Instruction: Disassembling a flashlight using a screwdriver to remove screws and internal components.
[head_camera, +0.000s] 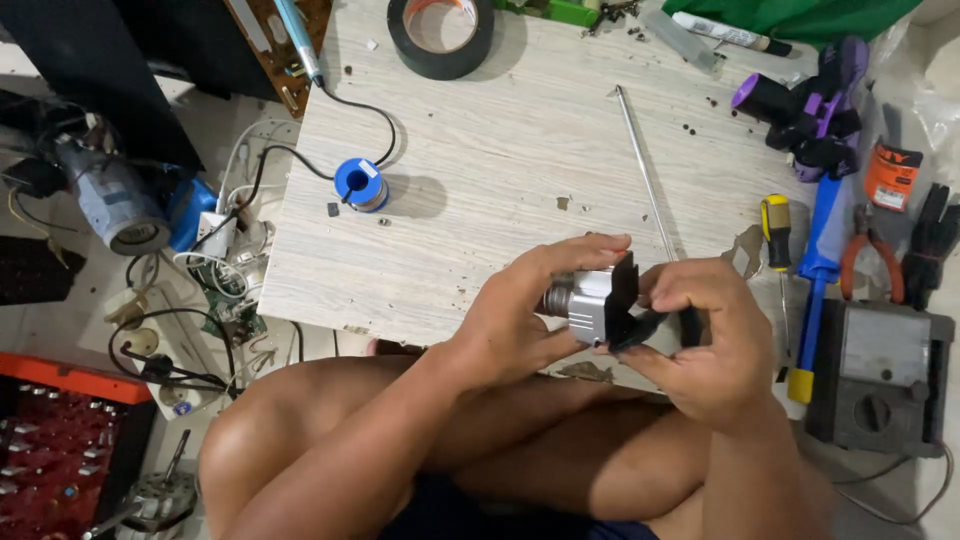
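A: Gripping a small silver-grey motor-like part (585, 300) with both hands over the near edge of the pale wooden board (500, 150). Our left hand (520, 310) wraps the metal body, thumb along the top, fingers closed around it.

B: And the right?

A: Our right hand (705, 335) is closed on the black plastic piece (630, 305) fixed to the part's end, fingers curled over it. Both grips tight, nothing loose between them. We sit cross-legged, knees below the board.

B: What do we see on the board?

A: Blue spool of solder (360, 185) at mid-left, near a black cable. Roll of black tape (441, 35) at the far edge. Thin metal rod (645, 170) lying lengthwise, its near end just above our hands.

B: To the right side?

A: Yellow-and-black screwdriver (776, 230) and a blue-handled tool (815, 280) just beside the right hand. Orange-handled pliers (868, 262) further right, grey multimeter (880, 375) below them. Purple-and-black tool (810, 110) at far right, well apart from the hands.

B: Shaft side of the part?

A: Ribbed metal end points left, partly hidden by our left palm. Cannot tell more.
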